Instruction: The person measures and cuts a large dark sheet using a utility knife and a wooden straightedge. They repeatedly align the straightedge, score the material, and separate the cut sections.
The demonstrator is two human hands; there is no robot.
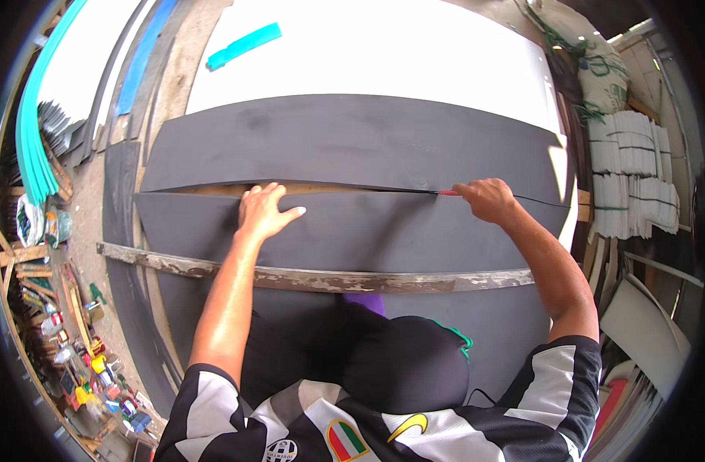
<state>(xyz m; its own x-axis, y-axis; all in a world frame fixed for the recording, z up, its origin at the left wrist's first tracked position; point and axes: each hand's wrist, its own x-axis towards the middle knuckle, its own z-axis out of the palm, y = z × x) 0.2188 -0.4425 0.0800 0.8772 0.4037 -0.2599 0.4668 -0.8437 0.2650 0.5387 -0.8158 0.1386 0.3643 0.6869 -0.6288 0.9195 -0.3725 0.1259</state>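
A large dark grey foam-like sheet lies in front of me, parted by a long slit into a far piece (329, 138) and a near piece (329, 231). The slit gapes widest near the middle left, where a brown surface shows through, and thins toward the right. My left hand (261, 212) rests on the near piece at the slit's edge, fingers spread and thumb out, holding nothing. In my closed right hand (487, 200) is a thin knife (447, 192) with a red handle, its tip pointing left along the slit. Most of its handle is hidden by my fingers.
A worn wooden straightedge (329, 279) lies across the sheet, close to my body. A teal strip (244, 46) rests on a white sheet (414, 54) beyond. Bundled white strips (633, 169) are stacked at right; tools and bottles (102, 369) clutter the lower left.
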